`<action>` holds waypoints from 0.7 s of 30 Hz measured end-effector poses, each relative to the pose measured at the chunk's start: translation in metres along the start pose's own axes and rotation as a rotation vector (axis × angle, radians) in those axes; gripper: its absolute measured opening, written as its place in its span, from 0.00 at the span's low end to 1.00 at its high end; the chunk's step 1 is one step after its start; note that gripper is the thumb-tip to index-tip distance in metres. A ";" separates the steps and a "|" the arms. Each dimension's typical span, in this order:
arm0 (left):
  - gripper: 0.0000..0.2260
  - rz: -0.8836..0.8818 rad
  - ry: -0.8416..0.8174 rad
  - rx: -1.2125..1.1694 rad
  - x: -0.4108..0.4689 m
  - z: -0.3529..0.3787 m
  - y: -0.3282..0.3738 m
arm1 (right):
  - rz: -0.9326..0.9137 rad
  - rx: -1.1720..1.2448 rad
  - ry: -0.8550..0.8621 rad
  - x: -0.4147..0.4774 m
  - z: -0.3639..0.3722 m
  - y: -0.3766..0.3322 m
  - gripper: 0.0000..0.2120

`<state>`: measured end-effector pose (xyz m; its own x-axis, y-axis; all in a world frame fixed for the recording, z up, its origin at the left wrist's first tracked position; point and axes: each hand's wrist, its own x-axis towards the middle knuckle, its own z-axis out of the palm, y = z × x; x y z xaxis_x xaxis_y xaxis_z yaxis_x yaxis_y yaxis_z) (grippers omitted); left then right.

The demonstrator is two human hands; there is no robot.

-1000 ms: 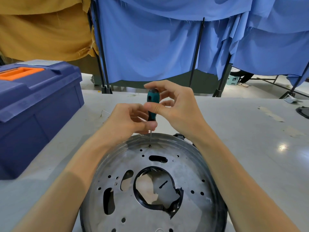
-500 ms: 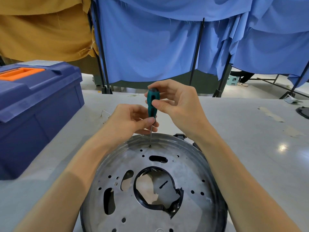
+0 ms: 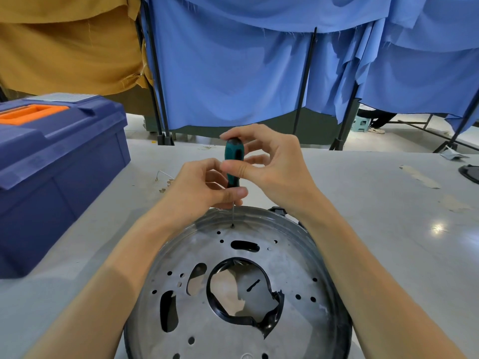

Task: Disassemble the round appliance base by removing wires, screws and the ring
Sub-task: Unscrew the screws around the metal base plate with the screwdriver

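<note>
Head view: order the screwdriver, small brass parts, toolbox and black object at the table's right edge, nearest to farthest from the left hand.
1. Screwdriver, gripped by the left hand.
2. Small brass parts, just to its left.
3. Toolbox, far left.
4. Black object, far right edge.

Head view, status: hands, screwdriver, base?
Right hand pinches teal-handled screwdriver, left hand holds its neck. Tip seated in screw at far edge of round silver metal base. Nothing blocking.

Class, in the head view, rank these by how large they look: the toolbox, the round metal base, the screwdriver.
1. The toolbox and the round metal base look alike. Both are cropped by the frame and the base is nearer, so they stay unranked.
2. The screwdriver.
</note>
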<state>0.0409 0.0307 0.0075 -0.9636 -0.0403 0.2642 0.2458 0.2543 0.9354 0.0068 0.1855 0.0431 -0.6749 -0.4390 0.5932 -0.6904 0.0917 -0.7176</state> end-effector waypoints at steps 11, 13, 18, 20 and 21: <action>0.22 -0.003 0.000 0.001 -0.001 0.000 0.001 | 0.002 0.011 0.005 0.000 0.000 0.001 0.14; 0.20 -0.018 -0.050 0.000 -0.002 -0.004 0.003 | -0.009 0.004 0.011 0.000 0.000 0.002 0.14; 0.06 -0.041 -0.045 -0.070 -0.001 -0.005 0.001 | 0.020 0.118 0.021 0.000 -0.002 0.002 0.13; 0.10 -0.019 0.015 -0.057 -0.001 -0.002 0.002 | 0.013 0.094 0.015 0.000 -0.002 0.000 0.11; 0.15 -0.011 0.029 -0.052 -0.001 -0.001 0.002 | 0.006 0.059 0.012 -0.001 -0.001 0.000 0.11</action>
<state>0.0422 0.0299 0.0098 -0.9630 -0.0706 0.2600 0.2413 0.2030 0.9490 0.0069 0.1868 0.0431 -0.6821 -0.4281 0.5929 -0.6701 0.0412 -0.7411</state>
